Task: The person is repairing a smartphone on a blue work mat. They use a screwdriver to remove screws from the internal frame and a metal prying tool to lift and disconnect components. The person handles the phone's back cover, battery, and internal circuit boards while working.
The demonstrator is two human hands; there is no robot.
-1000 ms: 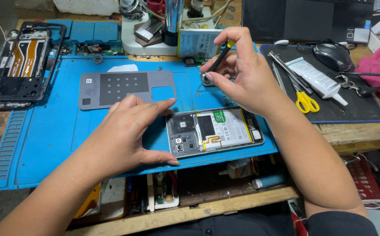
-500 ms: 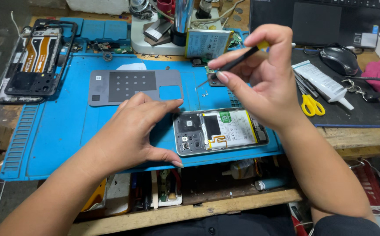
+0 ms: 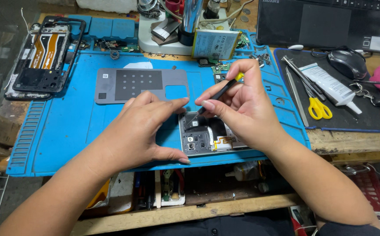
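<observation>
Blue work mat (image 3: 67, 131) covers most of a wooden bench (image 3: 351, 142). Laptop (image 3: 325, 22) sits at the far right corner, with a black pad (image 3: 373, 118) in front of it carrying a mouse (image 3: 346, 61), a white glue tube (image 3: 329, 84), yellow-handled scissors (image 3: 316, 107) and metal tweezers (image 3: 301, 74).

Gutted phone frame (image 3: 45, 52) lies off the mat's far left edge. Grey back plate (image 3: 139, 84) lies flat on the mat, just beyond the left hand.

Opened phone (image 3: 207, 137) sits at the mat's near edge, between both hands, insides facing up.

Left hand (image 3: 139, 131) lies spread, not clenched: forefinger along the phone's far edge, thumb along its near corner, steadying it.

Right hand (image 3: 246, 105) pinches a thin black tool (image 3: 211, 98) between thumb and fingers. The tool slants down to the left, its tip meeting the phone's upper left part.
</observation>
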